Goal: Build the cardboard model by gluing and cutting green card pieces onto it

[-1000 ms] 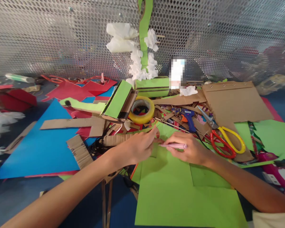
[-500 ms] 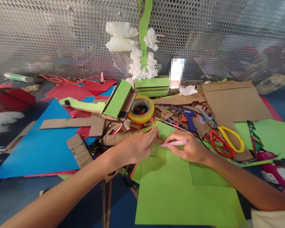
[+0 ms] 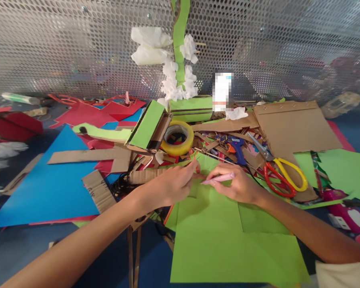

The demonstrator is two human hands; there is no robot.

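My right hand (image 3: 238,186) is closed round a pale pink pen (image 3: 218,179), its tip down on a green paper sheet (image 3: 228,244) in front of me. My left hand (image 3: 174,185) rests on the same sheet just left of the pen tip, fingers together and pressed on the paper's upper edge. The fingertips of both hands almost touch.
Yellow tape roll (image 3: 177,138), blue glue gun (image 3: 235,147) and red-and-yellow scissors (image 3: 280,176) lie behind the hands. Blue paper (image 3: 52,184), cardboard strips (image 3: 87,156), red scraps (image 3: 90,114) at left. Cardboard sheet (image 3: 294,126) and more green paper (image 3: 342,170) at right. Perforated metal wall (image 3: 78,48) behind.
The pen has tilted up a little in my right hand and its tip has shifted slightly. My left hand has stayed in place.
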